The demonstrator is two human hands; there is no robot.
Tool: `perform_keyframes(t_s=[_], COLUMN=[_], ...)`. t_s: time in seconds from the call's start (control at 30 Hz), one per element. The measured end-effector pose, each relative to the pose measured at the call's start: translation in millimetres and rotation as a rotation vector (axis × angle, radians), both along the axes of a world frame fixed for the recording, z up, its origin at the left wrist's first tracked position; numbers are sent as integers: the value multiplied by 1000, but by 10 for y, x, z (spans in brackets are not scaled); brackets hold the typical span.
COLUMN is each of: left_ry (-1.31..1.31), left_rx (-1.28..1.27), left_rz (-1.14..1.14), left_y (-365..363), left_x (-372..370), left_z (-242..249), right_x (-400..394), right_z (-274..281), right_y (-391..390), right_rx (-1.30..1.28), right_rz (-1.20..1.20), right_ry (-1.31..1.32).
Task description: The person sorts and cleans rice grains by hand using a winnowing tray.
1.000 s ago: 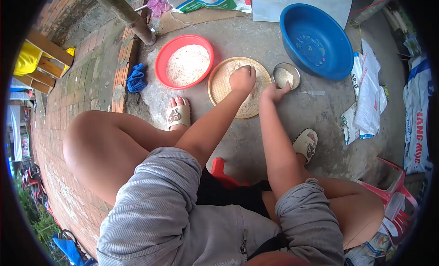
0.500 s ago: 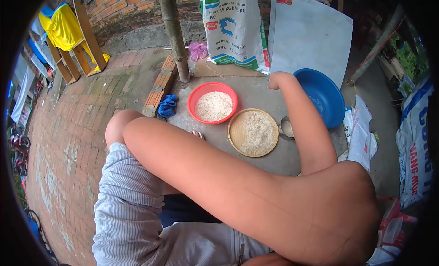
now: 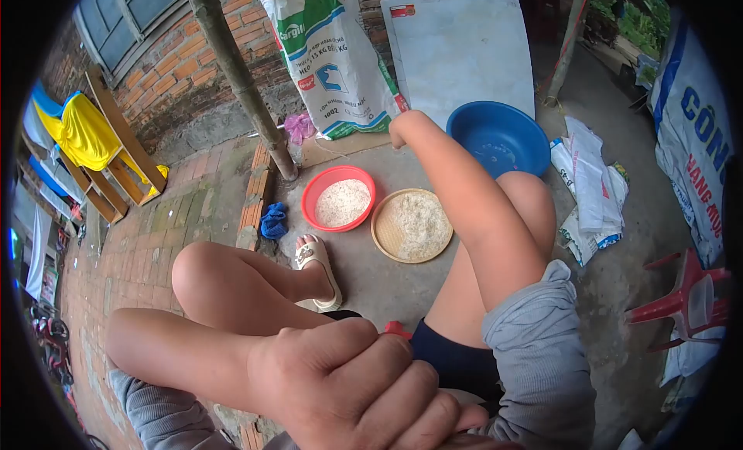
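Note:
My left hand (image 3: 356, 384) is a closed fist, large and close at the bottom centre; anything inside it is hidden. My right arm reaches forward, and the right hand (image 3: 406, 130) appears small and bent down at the wrist, near the foot of the feed sack (image 3: 333, 71). Its fingers are hidden. Below and left of it are a red basin (image 3: 311, 188) of pale grains and a round woven tray (image 3: 392, 237) with a pale, flaky heap. A blue basin (image 3: 503, 136) lies to its right.
A white board (image 3: 464, 55) leans behind the blue basin. Empty sacks (image 3: 592, 187) and a red plastic stool (image 3: 685, 303) are at the right. A bamboo post (image 3: 236, 78) and blue cloth (image 3: 273, 221) are left. A sandalled foot (image 3: 317, 268) stands by the red basin.
The left arm that crossed the view has drawn back, and its fist now shows at the bottom centre. The view has shifted; both knees and a foot show. The small metal cup is no longer visible.

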State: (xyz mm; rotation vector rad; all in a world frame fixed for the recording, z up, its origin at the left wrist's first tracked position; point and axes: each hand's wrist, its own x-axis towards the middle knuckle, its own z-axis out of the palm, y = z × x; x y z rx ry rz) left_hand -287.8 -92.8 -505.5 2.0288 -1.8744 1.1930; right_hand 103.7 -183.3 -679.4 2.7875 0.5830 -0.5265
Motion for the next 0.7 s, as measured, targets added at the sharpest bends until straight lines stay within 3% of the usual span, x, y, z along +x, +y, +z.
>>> perform_keyframes(t_s=[0.03, 0.13, 0.17, 0.23, 0.33, 0.37, 0.5, 0.57, 0.6, 0.63, 0.7], left_ry=[103, -207, -79, 45, -119, -111, 287, 592, 730, 1047, 1515], left_rx=[167, 549, 589, 600, 663, 634, 506, 419, 362, 313, 19], left_rz=[12, -227, -251, -120, 194, 291, 827, 835, 815, 806, 721], left_y=[29, 109, 123, 137, 236, 250, 268, 360, 404, 418, 431], left_x=[-114, 63, 218, 724, 1847, 2221, 3370, 3993, 4215, 4253, 4289], left_z=[22, -360, -406, -418, -428, -437, -925, -1583, -1949, -2211, -2958], right_x=[40, 192, -147, -420, -139, -194, 147, 181, 168, 159, 190], right_z=[-88, -294, 40, 431, 673, 812, 449, 43, -152, -357, -920], right_y=[18, 12, -58, -84, -195, -244, -346, -455, -507, -555, -621], right_rx=[-176, -227, -125, 45, 188, 170, 76, 137, 214, 291, 42], right_rz=[-177, -210, -31, -89, -317, -279, -213, -159, -183, -208, -10], right_ry=[145, 120, 18, 38, 109, 13, -127, -121, 19, 156, 208])
